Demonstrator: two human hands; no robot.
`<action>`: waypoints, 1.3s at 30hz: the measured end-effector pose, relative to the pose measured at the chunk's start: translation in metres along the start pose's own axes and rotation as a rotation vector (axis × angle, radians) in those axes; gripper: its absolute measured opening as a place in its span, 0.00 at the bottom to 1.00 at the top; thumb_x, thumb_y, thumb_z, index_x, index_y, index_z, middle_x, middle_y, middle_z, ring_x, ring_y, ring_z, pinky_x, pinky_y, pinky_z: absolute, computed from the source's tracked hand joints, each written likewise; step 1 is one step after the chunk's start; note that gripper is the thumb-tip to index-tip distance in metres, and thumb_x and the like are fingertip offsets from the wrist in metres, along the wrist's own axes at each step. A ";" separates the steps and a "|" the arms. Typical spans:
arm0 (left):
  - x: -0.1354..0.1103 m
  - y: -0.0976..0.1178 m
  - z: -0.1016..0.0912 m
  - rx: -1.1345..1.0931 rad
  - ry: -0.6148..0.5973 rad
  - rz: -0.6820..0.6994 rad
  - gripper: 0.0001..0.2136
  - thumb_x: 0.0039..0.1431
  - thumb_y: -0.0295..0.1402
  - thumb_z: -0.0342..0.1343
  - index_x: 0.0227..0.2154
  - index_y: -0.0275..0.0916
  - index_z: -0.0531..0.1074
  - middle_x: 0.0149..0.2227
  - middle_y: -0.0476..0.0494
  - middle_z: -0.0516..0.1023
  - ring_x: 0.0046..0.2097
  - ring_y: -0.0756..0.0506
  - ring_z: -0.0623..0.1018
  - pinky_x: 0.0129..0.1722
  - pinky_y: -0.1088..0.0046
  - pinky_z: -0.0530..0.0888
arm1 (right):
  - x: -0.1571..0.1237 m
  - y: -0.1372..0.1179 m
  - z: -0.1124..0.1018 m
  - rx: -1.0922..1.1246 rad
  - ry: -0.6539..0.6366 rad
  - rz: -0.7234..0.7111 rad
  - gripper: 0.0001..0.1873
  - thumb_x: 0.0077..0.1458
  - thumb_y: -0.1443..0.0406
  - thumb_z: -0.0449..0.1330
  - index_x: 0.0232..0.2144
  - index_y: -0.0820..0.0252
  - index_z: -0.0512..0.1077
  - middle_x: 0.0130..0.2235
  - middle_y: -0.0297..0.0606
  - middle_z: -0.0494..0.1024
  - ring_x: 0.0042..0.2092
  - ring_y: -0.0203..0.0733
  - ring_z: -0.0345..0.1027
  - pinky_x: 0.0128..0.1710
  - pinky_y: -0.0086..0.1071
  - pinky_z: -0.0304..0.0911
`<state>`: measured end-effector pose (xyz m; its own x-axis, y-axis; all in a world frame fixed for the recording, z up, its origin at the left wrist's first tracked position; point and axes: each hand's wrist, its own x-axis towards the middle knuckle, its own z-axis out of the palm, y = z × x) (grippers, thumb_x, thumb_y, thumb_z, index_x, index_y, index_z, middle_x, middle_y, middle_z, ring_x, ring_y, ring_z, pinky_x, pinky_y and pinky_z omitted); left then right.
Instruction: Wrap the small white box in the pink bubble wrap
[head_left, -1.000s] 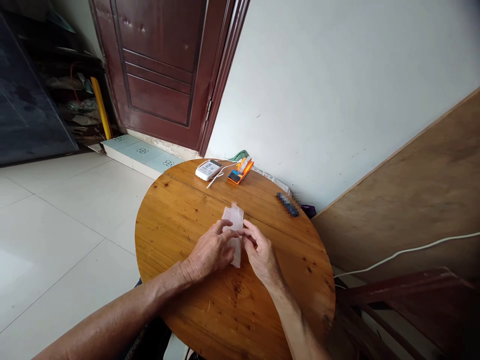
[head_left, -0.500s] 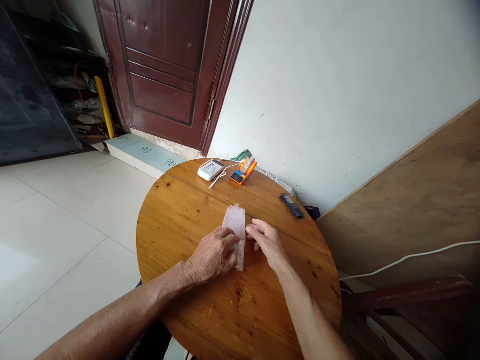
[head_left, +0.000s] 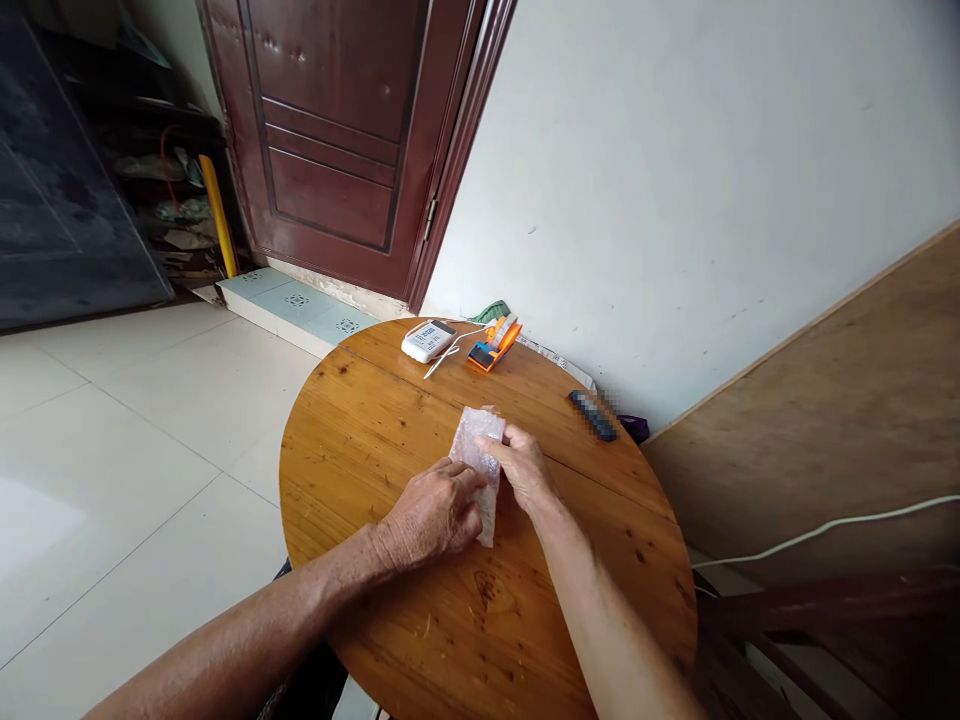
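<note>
A flat strip of pinkish-white bubble wrap [head_left: 466, 430] lies on the round wooden table [head_left: 352, 430]. My left hand [head_left: 441, 508] rests over its lower left part with bent fingers, gripping it against the tabletop. At the upper right edge, my right hand [head_left: 526, 466] pinches the wrap, thumb on top and fingers along the side or beneath. Whether anything is folded inside the wrap cannot be made out. Part of its lower half is hidden behind my left fingers.
Toward the table's far edge are a white device [head_left: 429, 341] with a white cord and an orange tape dispenser [head_left: 495, 345]. A dark, partly blurred-out object [head_left: 592, 414] lies at the right. The white wall [head_left: 637, 200] rises just behind the table.
My right hand has moved up and left from beside the bubble wrap and taken hold of its right edge. My left hand stays on the wrap. The view has shifted slightly.
</note>
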<state>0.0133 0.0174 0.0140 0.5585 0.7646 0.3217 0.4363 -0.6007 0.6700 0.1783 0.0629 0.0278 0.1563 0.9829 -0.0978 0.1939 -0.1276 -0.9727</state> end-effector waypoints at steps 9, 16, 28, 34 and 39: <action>-0.005 -0.001 0.001 -0.016 0.078 -0.092 0.11 0.54 0.29 0.53 0.41 0.40 0.72 0.44 0.42 0.73 0.43 0.43 0.75 0.45 0.67 0.73 | -0.043 -0.012 -0.004 0.126 -0.035 -0.168 0.17 0.44 0.58 0.67 0.37 0.59 0.72 0.34 0.37 0.79 0.35 0.41 0.70 0.38 0.32 0.66; -0.009 -0.004 0.000 -0.016 0.201 -0.209 0.25 0.48 0.34 0.58 0.51 0.37 0.64 0.47 0.38 0.69 0.46 0.40 0.73 0.47 0.59 0.73 | -0.080 -0.007 -0.006 -0.115 -0.028 -0.319 0.08 0.53 0.60 0.61 0.33 0.58 0.73 0.33 0.34 0.78 0.36 0.40 0.70 0.38 0.31 0.65; -0.009 -0.005 -0.005 -0.250 0.117 -0.082 0.05 0.53 0.27 0.55 0.34 0.39 0.69 0.40 0.44 0.76 0.42 0.45 0.75 0.47 0.66 0.71 | -0.119 0.015 -0.002 -0.317 -0.041 -0.557 0.06 0.56 0.68 0.56 0.36 0.53 0.72 0.51 0.41 0.78 0.59 0.47 0.67 0.59 0.42 0.62; -0.016 -0.010 -0.021 -0.353 -0.077 0.014 0.15 0.47 0.25 0.55 0.41 0.39 0.67 0.36 0.48 0.75 0.36 0.48 0.73 0.36 0.74 0.71 | -0.118 0.028 0.000 -0.446 -0.009 -0.702 0.16 0.50 0.74 0.56 0.40 0.52 0.70 0.53 0.41 0.76 0.61 0.47 0.64 0.61 0.44 0.60; -0.016 -0.015 -0.018 -0.280 -0.074 0.011 0.17 0.49 0.26 0.56 0.44 0.39 0.67 0.35 0.49 0.74 0.33 0.50 0.71 0.33 0.76 0.68 | -0.113 0.027 0.002 -0.455 0.040 -0.683 0.17 0.47 0.76 0.54 0.37 0.52 0.71 0.52 0.40 0.77 0.59 0.47 0.67 0.60 0.42 0.61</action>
<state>-0.0144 0.0184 0.0111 0.6169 0.7329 0.2869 0.2241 -0.5129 0.8287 0.1641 -0.0511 0.0121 -0.1052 0.8592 0.5006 0.6317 0.4466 -0.6337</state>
